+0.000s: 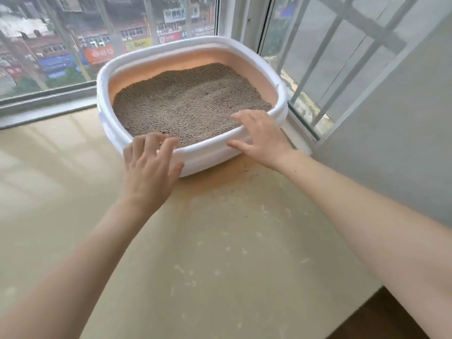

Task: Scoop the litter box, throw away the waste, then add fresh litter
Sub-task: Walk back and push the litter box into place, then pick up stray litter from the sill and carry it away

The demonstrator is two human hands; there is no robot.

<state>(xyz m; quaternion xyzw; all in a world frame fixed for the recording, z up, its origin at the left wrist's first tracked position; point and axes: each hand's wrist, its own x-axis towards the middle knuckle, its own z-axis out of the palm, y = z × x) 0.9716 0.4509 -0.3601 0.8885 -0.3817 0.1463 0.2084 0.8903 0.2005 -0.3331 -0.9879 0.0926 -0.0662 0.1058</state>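
Litter box (151, 48), white rim, peach inner wall: sat on beige ledge (73, 192) in corner, against window (73, 45) at back and barred window (330, 69) at right. Filled with grey-brown litter (186, 99), surface fairly even, heaped slightly toward far side. Left hand (149, 167): at near rim, left of centre; fingers (144, 144) curled loosely over rim edge, slightly apart, nothing held; actual contact with rim not resolvable. Right hand (261, 138): at near rim, right of centre; fingers (238, 116) spread and nearly straight, reaching over litter, thumb along outer rim; nothing gripped. Stray grains (247, 178) and orange dust stain (208, 182) noted on ledge just before box. Pale smudges (230, 248) nearer camera.
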